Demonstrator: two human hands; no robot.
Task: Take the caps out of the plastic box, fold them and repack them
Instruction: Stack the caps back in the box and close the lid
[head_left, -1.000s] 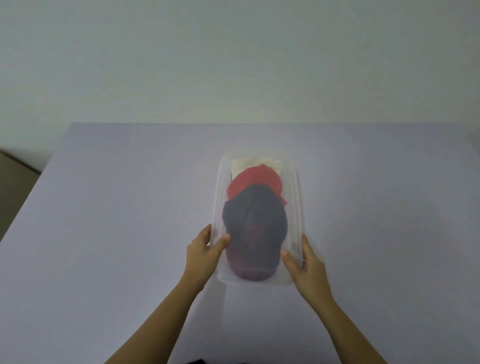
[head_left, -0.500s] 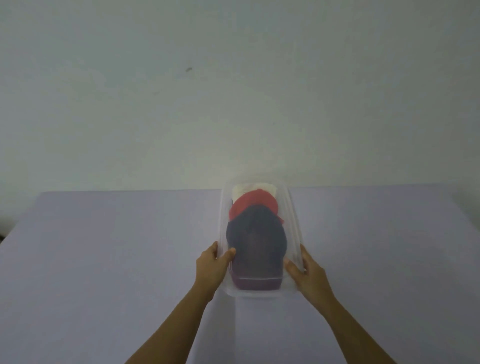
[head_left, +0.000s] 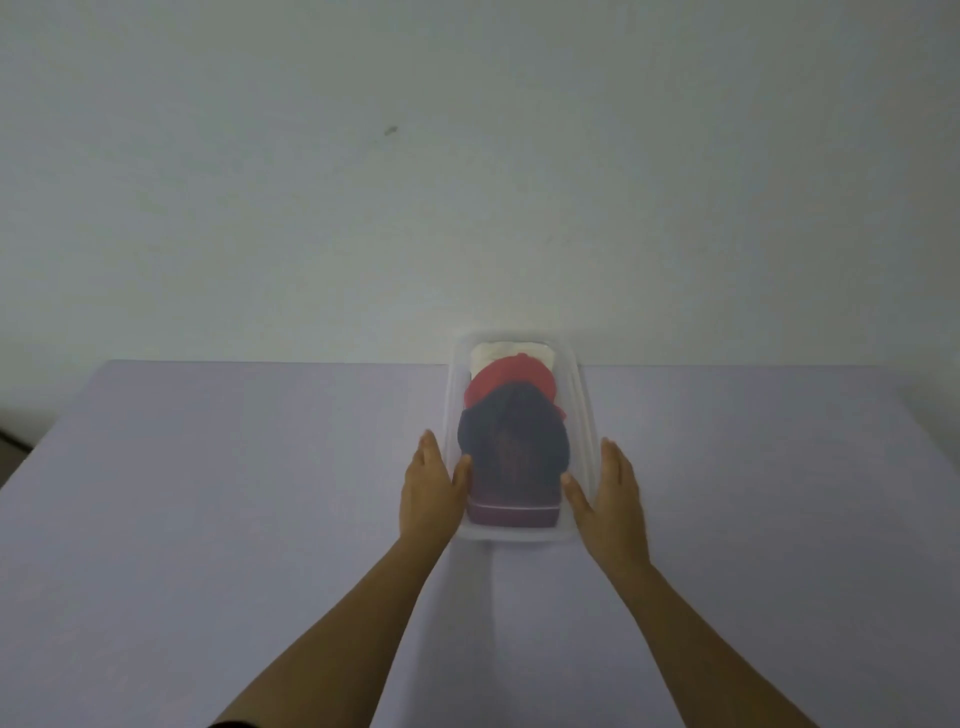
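Head view. The lilac table (head_left: 208, 519) carries a single container set lengthwise away from the person.

The left hand (head_left: 430, 491) lies flat against the near left wall of the plastic box (head_left: 519, 538), fingers straight and pointing away, thumb resting over the rim. The hand presses on the box and does not curl round it. The placement suggests steadying or squaring the box before it is opened.

The box is translucent and long, with rounded corners. Its contents look hazy, as if seen through a lid, though a lid cannot be confirmed. Whether the base sits fully on the table cannot be told.

Three caps are stacked in a row inside, each overlapping the one behind. The navy cap (head_left: 511, 447) is nearest, with its brim at the near end. The red cap (head_left: 506, 382) is behind it, and the cream cap (head_left: 511, 349) is at the far end. None has been taken out, so the task appears to be at its start.

The right hand (head_left: 613, 501) mirrors the left on the opposite wall, flat and holding nothing. The two hands stand apart with the box between them.
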